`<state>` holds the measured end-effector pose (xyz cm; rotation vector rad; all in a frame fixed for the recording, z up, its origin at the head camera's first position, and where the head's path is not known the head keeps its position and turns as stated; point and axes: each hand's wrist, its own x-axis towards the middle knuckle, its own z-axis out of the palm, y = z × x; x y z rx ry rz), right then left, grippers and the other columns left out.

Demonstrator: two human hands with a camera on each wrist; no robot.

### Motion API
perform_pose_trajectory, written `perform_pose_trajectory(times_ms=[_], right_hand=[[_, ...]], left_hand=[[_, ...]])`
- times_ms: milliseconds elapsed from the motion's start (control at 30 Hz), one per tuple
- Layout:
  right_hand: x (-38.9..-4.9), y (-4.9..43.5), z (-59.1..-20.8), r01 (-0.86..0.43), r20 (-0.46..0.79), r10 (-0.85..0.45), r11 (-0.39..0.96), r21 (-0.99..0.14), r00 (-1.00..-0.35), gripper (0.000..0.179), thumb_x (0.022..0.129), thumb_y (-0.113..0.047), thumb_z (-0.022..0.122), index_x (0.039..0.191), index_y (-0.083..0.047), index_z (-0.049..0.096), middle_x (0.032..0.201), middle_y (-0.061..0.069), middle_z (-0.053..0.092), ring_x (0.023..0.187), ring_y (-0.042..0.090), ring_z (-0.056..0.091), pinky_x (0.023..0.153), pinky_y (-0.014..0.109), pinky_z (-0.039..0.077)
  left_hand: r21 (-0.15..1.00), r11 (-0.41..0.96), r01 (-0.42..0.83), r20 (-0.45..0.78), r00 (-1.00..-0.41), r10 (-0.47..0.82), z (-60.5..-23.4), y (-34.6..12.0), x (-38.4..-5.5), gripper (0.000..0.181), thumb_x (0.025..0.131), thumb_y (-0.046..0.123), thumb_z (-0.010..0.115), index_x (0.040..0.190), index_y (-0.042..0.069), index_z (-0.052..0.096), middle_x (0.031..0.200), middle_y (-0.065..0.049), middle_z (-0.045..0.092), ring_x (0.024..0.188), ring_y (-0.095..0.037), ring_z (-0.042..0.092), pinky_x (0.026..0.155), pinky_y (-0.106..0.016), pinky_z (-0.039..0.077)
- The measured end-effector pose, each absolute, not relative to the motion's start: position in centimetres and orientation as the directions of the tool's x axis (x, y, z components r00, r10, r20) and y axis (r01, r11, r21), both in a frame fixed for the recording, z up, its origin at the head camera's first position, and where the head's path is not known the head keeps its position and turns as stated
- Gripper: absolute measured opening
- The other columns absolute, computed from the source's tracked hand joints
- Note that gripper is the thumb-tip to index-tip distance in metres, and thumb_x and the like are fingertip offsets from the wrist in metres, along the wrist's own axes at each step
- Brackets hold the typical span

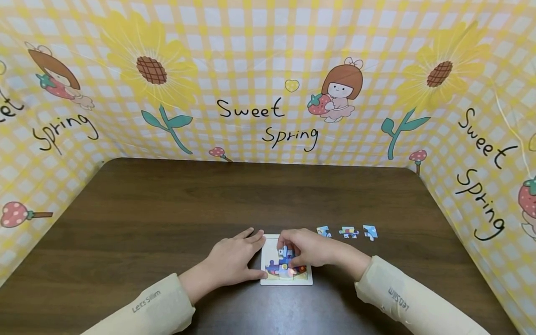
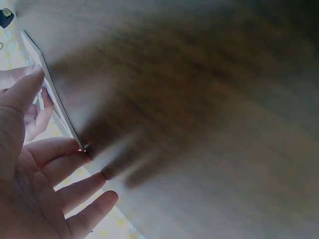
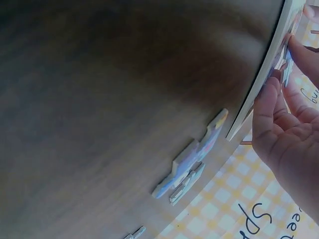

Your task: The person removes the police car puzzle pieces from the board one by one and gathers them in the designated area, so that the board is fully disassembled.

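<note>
A small white-bordered jigsaw tray [image 1: 286,282] lies on the table, its near part filled with colourful pieces and its far left part bare white. My left hand [image 1: 228,260] rests along the tray's left side with fairly straight fingers, thumb at the near corner and forefinger by the far one. Over the tray, my right hand [image 1: 311,246] pinches a blue jigsaw piece [image 1: 285,253] between thumb and fingers. The right wrist view shows that piece [image 3: 286,72] edge-on at the fingertips; the hand partly hides the tray's right side.
Three loose jigsaw pieces lie in a row to the tray's right: a left one [image 1: 324,231], a middle one [image 1: 349,231] and a right one [image 1: 370,232]. The dark wooden table [image 1: 188,195] is bounded by a yellow checked cloth [image 1: 251,56] at the back and sides.
</note>
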<state>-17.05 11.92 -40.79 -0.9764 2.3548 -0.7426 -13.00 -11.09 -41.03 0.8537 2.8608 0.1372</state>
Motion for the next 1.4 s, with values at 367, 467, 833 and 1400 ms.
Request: perform_pose_trajectory(times_ms=[367,467,833,1400], right_hand=[[-17.1,12.1,-40.8,-0.507,-0.188,-0.765,0.568,-0.649,-0.616,0.025,0.087,-0.006,0.075,0.107,-0.013,0.062,0.084,-0.003,0.056,0.069,0.005,0.048,0.065,0.019,0.045],[-17.3,12.5,-40.7,-0.472,-0.176,-0.764,0.544,-0.694,-0.621,0.021,0.089,-0.004,0.072,0.107,-0.012,0.064,0.080,-0.003,0.058,0.068,0.006,0.049,0.065,0.020,0.045],[-17.6,13.1,-40.4,-0.443,-0.085,-0.774,0.445,-0.778,-0.628,0.013,0.093,-0.001,0.065,0.102,-0.009,0.069,0.086,0.001,0.065,0.080,0.006,0.055,0.075,0.023,0.052],[-18.1,16.2,-39.3,-0.427,-0.028,-0.726,0.436,-0.792,-0.688,0.014,0.093,-0.001,0.065,0.104,-0.008,0.071,0.086,0.001,0.065,0.077,0.008,0.054,0.070,0.023,0.049]], left_hand=[[0.139,0.833,0.536,-0.120,-0.826,0.551,-41.0,-11.1,-12.9,0.081,0.082,0.064,0.069,0.142,0.012,0.056,0.152,-0.006,0.050,0.141,-0.031,0.046,0.090,-0.051,0.055],[0.130,0.833,0.538,-0.126,-0.824,0.552,-40.9,-11.1,-13.0,0.082,0.082,0.066,0.068,0.143,0.012,0.055,0.152,-0.006,0.049,0.142,-0.031,0.045,0.091,-0.051,0.055],[0.136,0.837,0.531,-0.142,-0.825,0.546,-40.9,-11.0,-13.1,0.084,0.082,0.067,0.067,0.144,0.012,0.054,0.152,-0.006,0.049,0.142,-0.031,0.045,0.090,-0.050,0.055],[0.122,0.830,0.545,-0.118,-0.822,0.557,-41.1,-11.1,-13.0,0.084,0.082,0.066,0.068,0.144,0.012,0.054,0.151,-0.006,0.050,0.141,-0.030,0.046,0.089,-0.049,0.056]])
